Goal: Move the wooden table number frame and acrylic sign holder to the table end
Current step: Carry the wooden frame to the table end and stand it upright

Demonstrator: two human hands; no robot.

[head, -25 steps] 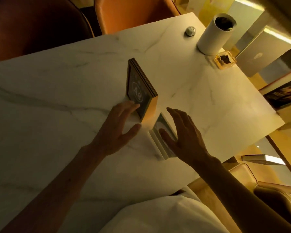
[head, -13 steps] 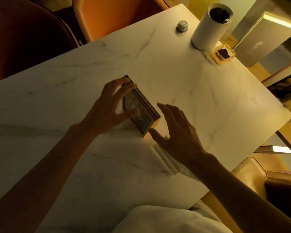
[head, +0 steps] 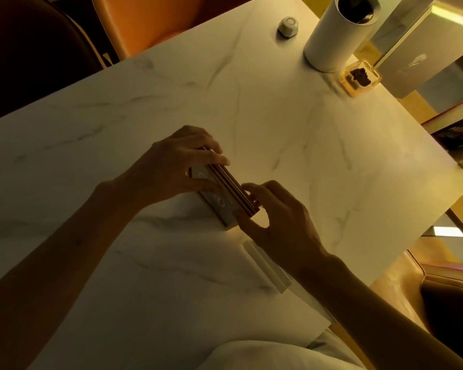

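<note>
The wooden table number frame (head: pixel 226 193) stands upright near the middle of the marble table (head: pixel 332 161), its ridged top edge facing me. My left hand (head: pixel 171 166) grips its far end, fingers over the top and thumb on the front face. My right hand (head: pixel 275 217) pinches its near end between thumb and fingers. The acrylic sign holder (head: pixel 265 265) lies just below my right wrist, near the table's front edge, with no hand touching it.
At the table's far right end stand a white cylinder (head: pixel 332 36), a small white knob-like object (head: pixel 287 25) and a clear box with something dark inside (head: pixel 358 77). Orange (head: pixel 155 25) and dark (head: pixel 30 57) chairs line the far side; a tan chair (head: pixel 439 295) is at right.
Both hands went from hovering open beside the frame to closing on it, left on the far end and right on the near end. The right hand left the acrylic holder's spot.
</note>
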